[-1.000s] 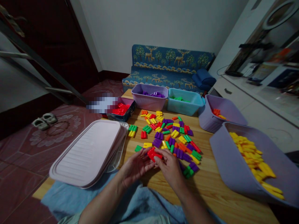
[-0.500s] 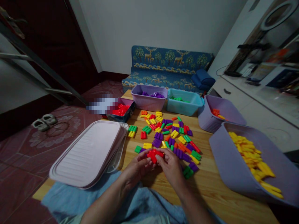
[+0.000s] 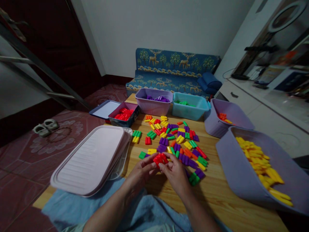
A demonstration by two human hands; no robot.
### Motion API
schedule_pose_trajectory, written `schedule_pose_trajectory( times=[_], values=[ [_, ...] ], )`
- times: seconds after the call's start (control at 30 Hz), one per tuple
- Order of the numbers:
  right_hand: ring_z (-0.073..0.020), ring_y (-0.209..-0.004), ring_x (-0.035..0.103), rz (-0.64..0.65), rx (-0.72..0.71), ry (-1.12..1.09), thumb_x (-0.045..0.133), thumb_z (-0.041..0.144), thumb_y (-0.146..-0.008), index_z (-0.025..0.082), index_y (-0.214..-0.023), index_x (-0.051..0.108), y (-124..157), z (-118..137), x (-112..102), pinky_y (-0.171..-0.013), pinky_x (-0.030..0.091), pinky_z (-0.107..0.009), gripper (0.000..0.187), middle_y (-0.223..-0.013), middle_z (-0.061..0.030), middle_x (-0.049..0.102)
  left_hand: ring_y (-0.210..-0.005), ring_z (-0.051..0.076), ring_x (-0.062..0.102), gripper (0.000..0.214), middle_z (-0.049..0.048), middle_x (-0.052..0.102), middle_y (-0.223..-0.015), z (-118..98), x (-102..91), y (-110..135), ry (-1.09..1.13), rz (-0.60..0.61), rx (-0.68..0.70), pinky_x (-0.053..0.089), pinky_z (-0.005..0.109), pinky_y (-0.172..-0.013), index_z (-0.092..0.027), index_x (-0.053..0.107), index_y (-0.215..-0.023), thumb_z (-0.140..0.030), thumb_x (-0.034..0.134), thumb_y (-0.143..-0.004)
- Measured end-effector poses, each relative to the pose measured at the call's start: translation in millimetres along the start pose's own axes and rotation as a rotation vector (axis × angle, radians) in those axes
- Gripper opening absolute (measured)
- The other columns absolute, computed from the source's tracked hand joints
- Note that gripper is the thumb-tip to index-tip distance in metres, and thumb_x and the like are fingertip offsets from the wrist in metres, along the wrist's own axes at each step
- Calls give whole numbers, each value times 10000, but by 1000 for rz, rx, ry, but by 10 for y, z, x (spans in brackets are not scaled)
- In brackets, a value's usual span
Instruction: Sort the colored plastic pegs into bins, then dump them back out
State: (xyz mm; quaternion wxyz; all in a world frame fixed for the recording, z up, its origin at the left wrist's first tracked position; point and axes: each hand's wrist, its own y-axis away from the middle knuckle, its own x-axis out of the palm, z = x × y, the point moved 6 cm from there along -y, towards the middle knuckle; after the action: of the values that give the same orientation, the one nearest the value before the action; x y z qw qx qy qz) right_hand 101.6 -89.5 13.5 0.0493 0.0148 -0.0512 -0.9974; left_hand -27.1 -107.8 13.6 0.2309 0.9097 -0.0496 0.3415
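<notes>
Red plastic building blocks (image 3: 160,159) are held between my two hands above the near part of the wooden table. My left hand (image 3: 142,170) pinches their left side, with thumb in front and fingers behind. On the other side, my right hand (image 3: 174,170) grips them with its thumb and fingers. Whether the red pieces are fully joined I cannot tell. Just beyond my hands lie many loose and joined blocks (image 3: 164,141) in red, yellow, green, purple and orange. A green and purple cluster (image 3: 196,176) rests right of my right hand.
A purple bin (image 3: 154,108) and a turquoise bin (image 3: 189,111) stand at the back. Two more purple bins (image 3: 231,170) (image 3: 217,127) line the right side. An open tin (image 3: 123,120) of red blocks sits back left, behind pale lids (image 3: 89,158). A sofa (image 3: 169,74) stands beyond.
The red blocks have turned slightly in my hands and now sit a little higher. Both hands stay in nearly the same place; the blocks on the table have not moved.
</notes>
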Motion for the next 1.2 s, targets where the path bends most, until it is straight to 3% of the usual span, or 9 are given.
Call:
schedule_pose_trajectory(
  times=[0.27,0.53,0.63,0.77,1.2],
  values=[
    [-194,-726,676,10,22,-29,726,397,-698,180,-1105,597,3,23,10,-579,559,-288,479,-921,-76,697,-999,214,645,477,117,696,-1103,1,18,-20,-109,50,27,449,295,-920,-143,685,-1142,-247,789,-688],
    [-199,-643,664,22,29,92,661,383,-752,171,-1033,561,37,28,8,-586,558,-333,366,-781,-51,690,-850,191,632,516,93,706,-976,-21,-29,-29,-269,22,65,453,267,-756,-153,694,-1115,-358,809,-656],
    [-205,-660,676,27,36,89,648,403,-762,169,-1041,550,54,59,13,-597,556,-331,377,-810,-57,691,-738,145,613,514,82,699,-949,-22,-61,-52,-278,-4,73,444,245,-679,-150,691,-1076,-358,829,-626],
    [-202,-677,679,16,14,89,634,423,-771,164,-1053,563,59,111,12,-618,556,-327,390,-857,-63,686,-575,98,551,467,50,684,-758,-39,-79,-90,-279,-7,93,396,215,-561,-122,682,-961,-372,841,-600],
    [-178,-644,643,49,77,-107,675,486,-740,188,-995,603,41,90,7,-590,549,-299,399,-775,-16,653,-555,131,607,456,48,692,-677,-113,-99,-93,-314,-61,119,411,217,-533,-115,683,-884,-359,867,-545]
  ],
)
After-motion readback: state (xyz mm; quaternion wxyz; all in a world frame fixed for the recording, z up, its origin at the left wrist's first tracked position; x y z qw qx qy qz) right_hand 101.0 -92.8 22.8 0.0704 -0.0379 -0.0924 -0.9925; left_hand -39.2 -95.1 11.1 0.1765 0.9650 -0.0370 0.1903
